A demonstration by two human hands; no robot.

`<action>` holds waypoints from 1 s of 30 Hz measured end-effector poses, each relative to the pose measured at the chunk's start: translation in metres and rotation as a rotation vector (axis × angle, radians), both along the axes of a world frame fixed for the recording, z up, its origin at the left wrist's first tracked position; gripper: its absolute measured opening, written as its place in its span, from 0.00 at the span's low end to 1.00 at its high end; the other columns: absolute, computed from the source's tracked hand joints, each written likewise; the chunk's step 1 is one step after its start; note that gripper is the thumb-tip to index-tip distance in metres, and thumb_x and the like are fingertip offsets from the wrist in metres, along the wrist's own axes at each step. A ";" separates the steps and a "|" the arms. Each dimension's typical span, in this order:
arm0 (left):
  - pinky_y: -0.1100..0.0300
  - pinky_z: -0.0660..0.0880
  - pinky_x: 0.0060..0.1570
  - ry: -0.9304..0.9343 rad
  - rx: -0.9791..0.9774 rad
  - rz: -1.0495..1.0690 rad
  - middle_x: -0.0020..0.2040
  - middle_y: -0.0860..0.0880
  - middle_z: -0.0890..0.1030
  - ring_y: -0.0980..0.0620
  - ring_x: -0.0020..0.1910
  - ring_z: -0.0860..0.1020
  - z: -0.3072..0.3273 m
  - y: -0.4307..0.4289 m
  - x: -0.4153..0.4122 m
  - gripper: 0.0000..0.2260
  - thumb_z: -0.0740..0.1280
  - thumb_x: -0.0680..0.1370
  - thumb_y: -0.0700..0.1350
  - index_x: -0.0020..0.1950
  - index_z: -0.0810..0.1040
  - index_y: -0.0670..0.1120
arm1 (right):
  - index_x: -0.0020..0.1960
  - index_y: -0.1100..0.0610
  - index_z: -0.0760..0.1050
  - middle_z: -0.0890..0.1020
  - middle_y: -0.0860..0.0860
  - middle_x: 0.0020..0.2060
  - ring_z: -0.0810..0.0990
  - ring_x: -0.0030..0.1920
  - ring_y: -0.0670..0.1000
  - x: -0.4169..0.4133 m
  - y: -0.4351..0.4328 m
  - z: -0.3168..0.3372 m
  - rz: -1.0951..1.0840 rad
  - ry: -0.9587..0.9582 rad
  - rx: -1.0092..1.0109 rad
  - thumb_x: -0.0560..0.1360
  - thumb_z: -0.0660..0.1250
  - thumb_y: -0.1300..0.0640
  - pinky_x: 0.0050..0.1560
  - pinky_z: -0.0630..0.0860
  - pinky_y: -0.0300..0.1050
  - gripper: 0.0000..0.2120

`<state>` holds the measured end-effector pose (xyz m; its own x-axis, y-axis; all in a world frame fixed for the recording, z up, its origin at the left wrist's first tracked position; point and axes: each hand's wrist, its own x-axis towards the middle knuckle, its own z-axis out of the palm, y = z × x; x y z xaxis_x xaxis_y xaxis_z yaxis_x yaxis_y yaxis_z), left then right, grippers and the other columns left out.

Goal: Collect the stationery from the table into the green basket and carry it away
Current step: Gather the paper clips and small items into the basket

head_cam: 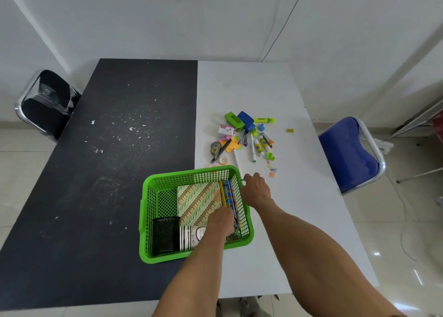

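The green basket [144,211] stands at the table's middle front. It holds a patterned notebook [196,200], a black mesh pen holder [165,236], a striped round tin [188,237] and a bundle of pencils [227,192] along its right wall. My left hand [221,223] is inside the basket, with its fingers round the pencils' near ends. My right hand [256,189] lies knuckles-up just outside the basket's right wall, fingers curled down; what they touch is hidden. A white marker [237,163] ends close to its fingertips. Beyond it lie loose stationery: staplers [245,120], glue sticks [258,146], tape [223,159], paper clips [272,171].
The table is half black [115,149], half white [287,221]. A small yellow-green sharpener [290,130] lies apart at the right. A blue chair [347,153] stands by the right edge and a black chair [48,101] at the far left.
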<state>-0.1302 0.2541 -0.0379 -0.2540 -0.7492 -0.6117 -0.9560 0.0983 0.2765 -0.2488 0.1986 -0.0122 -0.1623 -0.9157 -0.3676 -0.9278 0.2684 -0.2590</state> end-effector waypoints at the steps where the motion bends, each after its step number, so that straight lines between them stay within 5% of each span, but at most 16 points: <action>1: 0.50 0.79 0.52 -0.004 -0.002 -0.012 0.52 0.43 0.81 0.44 0.51 0.81 0.000 0.000 0.000 0.10 0.68 0.75 0.37 0.57 0.78 0.39 | 0.65 0.56 0.71 0.71 0.57 0.60 0.71 0.62 0.58 0.000 0.000 0.000 -0.002 0.001 0.000 0.78 0.58 0.54 0.55 0.73 0.53 0.16; 10: 0.51 0.79 0.50 0.042 -0.053 0.013 0.51 0.43 0.81 0.44 0.49 0.81 0.007 -0.008 0.000 0.09 0.68 0.76 0.37 0.55 0.79 0.40 | 0.67 0.55 0.69 0.70 0.57 0.61 0.71 0.62 0.57 -0.005 0.002 0.000 0.015 0.010 0.008 0.78 0.61 0.54 0.54 0.74 0.52 0.18; 16: 0.52 0.75 0.41 0.162 -0.358 0.171 0.43 0.44 0.81 0.42 0.45 0.81 0.027 -0.034 -0.013 0.07 0.62 0.78 0.39 0.45 0.80 0.41 | 0.66 0.56 0.69 0.70 0.57 0.61 0.71 0.61 0.58 -0.017 -0.001 0.005 0.032 0.001 0.019 0.75 0.62 0.57 0.54 0.74 0.51 0.19; 25: 0.52 0.74 0.48 0.201 -0.462 0.090 0.56 0.45 0.79 0.42 0.55 0.78 0.038 -0.091 -0.062 0.12 0.63 0.78 0.41 0.60 0.78 0.44 | 0.66 0.57 0.69 0.68 0.58 0.64 0.69 0.65 0.58 -0.068 -0.017 0.001 -0.003 0.010 0.030 0.76 0.61 0.60 0.57 0.73 0.51 0.18; 30: 0.52 0.75 0.50 0.189 -0.385 0.060 0.58 0.44 0.78 0.42 0.57 0.77 0.023 -0.111 -0.104 0.12 0.63 0.77 0.39 0.59 0.78 0.43 | 0.67 0.56 0.68 0.69 0.56 0.63 0.70 0.63 0.56 -0.111 -0.033 -0.012 -0.039 0.017 0.063 0.76 0.61 0.60 0.56 0.72 0.49 0.19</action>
